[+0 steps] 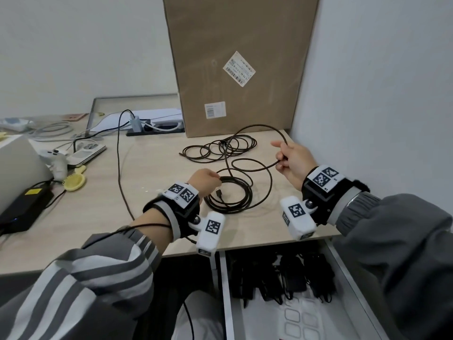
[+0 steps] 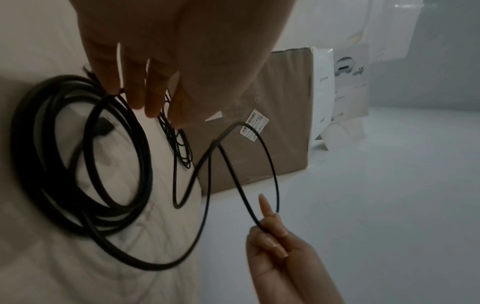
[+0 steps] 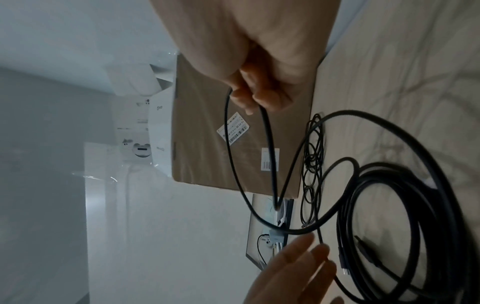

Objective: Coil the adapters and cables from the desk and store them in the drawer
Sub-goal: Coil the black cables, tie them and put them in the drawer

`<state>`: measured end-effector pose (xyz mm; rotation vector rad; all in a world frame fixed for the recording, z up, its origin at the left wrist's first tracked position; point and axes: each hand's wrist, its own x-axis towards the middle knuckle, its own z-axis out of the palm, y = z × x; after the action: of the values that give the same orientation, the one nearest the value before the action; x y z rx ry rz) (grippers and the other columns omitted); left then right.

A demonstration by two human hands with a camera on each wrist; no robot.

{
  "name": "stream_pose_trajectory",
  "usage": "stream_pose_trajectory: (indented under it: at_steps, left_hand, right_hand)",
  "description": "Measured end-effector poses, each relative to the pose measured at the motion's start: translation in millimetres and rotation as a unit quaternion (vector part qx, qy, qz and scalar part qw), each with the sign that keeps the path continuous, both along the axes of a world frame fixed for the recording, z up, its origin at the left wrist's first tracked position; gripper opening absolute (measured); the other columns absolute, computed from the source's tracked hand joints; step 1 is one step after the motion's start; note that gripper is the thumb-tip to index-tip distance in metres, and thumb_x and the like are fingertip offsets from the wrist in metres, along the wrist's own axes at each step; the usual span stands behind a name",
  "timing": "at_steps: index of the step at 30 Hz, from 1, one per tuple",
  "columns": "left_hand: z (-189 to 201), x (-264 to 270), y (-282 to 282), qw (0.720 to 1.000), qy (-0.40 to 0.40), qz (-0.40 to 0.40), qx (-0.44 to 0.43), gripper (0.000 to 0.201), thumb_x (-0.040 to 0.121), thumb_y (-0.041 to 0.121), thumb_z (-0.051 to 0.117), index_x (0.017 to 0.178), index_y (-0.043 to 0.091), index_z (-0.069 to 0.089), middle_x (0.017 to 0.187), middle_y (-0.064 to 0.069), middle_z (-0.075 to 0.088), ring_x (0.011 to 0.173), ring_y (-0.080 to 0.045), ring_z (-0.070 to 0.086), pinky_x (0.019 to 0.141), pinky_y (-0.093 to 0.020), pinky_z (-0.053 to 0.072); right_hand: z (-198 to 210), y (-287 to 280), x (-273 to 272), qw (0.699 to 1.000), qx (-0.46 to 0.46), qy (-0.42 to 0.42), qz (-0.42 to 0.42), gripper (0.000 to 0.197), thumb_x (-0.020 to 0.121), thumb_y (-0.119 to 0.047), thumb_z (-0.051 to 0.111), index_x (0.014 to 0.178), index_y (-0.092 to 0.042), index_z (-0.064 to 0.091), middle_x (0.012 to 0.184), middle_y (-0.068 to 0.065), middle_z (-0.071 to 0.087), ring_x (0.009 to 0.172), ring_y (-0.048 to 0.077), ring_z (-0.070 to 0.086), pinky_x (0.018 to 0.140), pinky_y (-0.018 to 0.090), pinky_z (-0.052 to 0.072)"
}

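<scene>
Your desk (image 1: 152,168) carries a cardboard box (image 1: 240,65) upright at the back, a coiled black cable (image 1: 232,195), a looser thin cable (image 1: 218,149) behind it, and a power brick (image 1: 24,209) far left.

A home-office corner — desk (image 1: 159,168), power strip (image 1: 157,130), charger brick (image 1: 24,207), game controller (image 1: 55,158), cardboard box (image 1: 235,57).
</scene>
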<state>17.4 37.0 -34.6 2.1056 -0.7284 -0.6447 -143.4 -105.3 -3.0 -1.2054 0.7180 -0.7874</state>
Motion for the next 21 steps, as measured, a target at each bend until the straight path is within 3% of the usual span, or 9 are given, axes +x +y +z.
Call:
stream_pose_trajectory:
  at_steps: [2,4,8,11,13,16,18,20,21]
  left_hand:
    - [-5.8,3.2,-0.1,0.997,-0.039,-0.026,0.055,0.029,0.088,0.003,0.058,0.116,0.007,0.065,0.12,-0.012,0.062,0.115,-0.026,0.055,0.094,-0.03,0.045]
    - [-12.2,5.4,-0.2,0.994,-0.074,-0.023,0.077,0.034,0.087,-0.001,0.056,0.119,0.007,0.064,0.123,-0.011,0.062,0.115,-0.026,0.055,0.097,-0.032,0.045]
    - [-20.1,9.1,-1.1,0.993,-0.109,0.046,0.023,0.028,0.086,0.003,0.053,0.113,0.008,0.058,0.111,-0.009,0.06,0.099,-0.026,0.057,0.08,-0.031,0.046]
    - [-20.3,2.9,-7.4,0.994,-0.11,-0.016,0.01,0.012,0.088,0.013,0.059,0.097,0.011,0.068,0.097,-0.007,0.065,0.087,-0.019,0.057,0.076,-0.028,0.046]
    - [-19.1,-3.7,-14.0,0.994,-0.101,-0.043,0.02,0.015,0.088,0.014,0.062,0.1,0.01,0.069,0.092,-0.004,0.064,0.085,-0.017,0.057,0.073,-0.026,0.047]
    - [-15.5,-7.3,-27.0,0.999,-0.011,0.022,-0.04,0.022,0.09,-0.002,0.05,0.107,0.005,0.063,0.085,-0.006,0.06,0.073,-0.019,0.057,0.068,-0.027,0.051]
    - [-7.0,-8.5,-31.2,0.986,0.089,0.057,-0.129,0.024,0.092,-0.01,0.042,0.106,0.0,0.058,0.087,-0.01,0.057,0.069,-0.017,0.061,0.062,-0.024,0.055]
    - [4.3,-4.2,-33.2,0.968,0.13,0.052,-0.208,0.025,0.091,-0.013,0.043,0.107,-0.002,0.057,0.097,-0.012,0.056,0.072,-0.016,0.064,0.055,-0.018,0.053]
    - [11.4,-1.7,-33.5,0.957,0.15,0.048,-0.243,0.024,0.091,-0.014,0.044,0.109,-0.003,0.057,0.099,-0.013,0.055,0.074,-0.017,0.065,0.055,-0.017,0.053]
  right_hand:
    - [-1.2,-3.5,-1.4,1.0,0.003,0.0,-0.014,0.026,0.103,-0.012,0.031,0.109,-0.006,0.056,0.063,0.001,0.039,0.043,0.006,0.028,0.046,0.016,0.032]
    - [-2.2,-7.3,-3.9,1.0,0.009,-0.003,-0.028,0.026,0.103,-0.011,0.031,0.108,-0.007,0.056,0.063,0.002,0.039,0.047,0.008,0.028,0.045,0.016,0.033]
    - [-3.3,-15.3,-10.2,0.999,0.024,-0.009,-0.037,0.027,0.103,-0.012,0.03,0.109,-0.007,0.055,0.062,0.001,0.036,0.051,0.009,0.026,0.046,0.016,0.033]
    - [-7.6,-20.3,-12.9,0.999,0.02,0.005,-0.041,0.027,0.103,-0.01,0.029,0.111,-0.006,0.055,0.063,0.002,0.038,0.052,0.01,0.028,0.047,0.016,0.034]
    - [-10.7,-23.2,-14.5,0.999,0.029,-0.002,-0.046,0.026,0.102,-0.008,0.03,0.111,-0.005,0.054,0.064,0.003,0.039,0.046,0.008,0.032,0.049,0.017,0.034]
    - [-12.6,-29.8,-17.3,0.997,0.045,-0.026,-0.059,0.021,0.101,-0.007,0.033,0.107,-0.005,0.053,0.065,0.004,0.043,0.035,0.003,0.033,0.048,0.016,0.037]
    - [-13.0,-35.1,-19.2,0.997,0.032,-0.025,-0.062,0.015,0.101,-0.007,0.038,0.099,-0.007,0.053,0.07,0.007,0.051,0.041,0.004,0.037,0.049,0.016,0.043]
    - [-15.7,-40.6,-20.5,0.998,0.019,-0.006,-0.058,0.018,0.097,0.001,0.043,0.112,-0.005,0.05,0.081,0.013,0.058,0.054,0.008,0.046,0.06,0.018,0.05]
    - [-18.1,-43.7,-21.4,0.998,0.02,0.0,-0.055,0.031,0.094,0.004,0.047,0.124,-0.004,0.045,0.088,0.014,0.059,0.063,0.01,0.052,0.068,0.02,0.052]
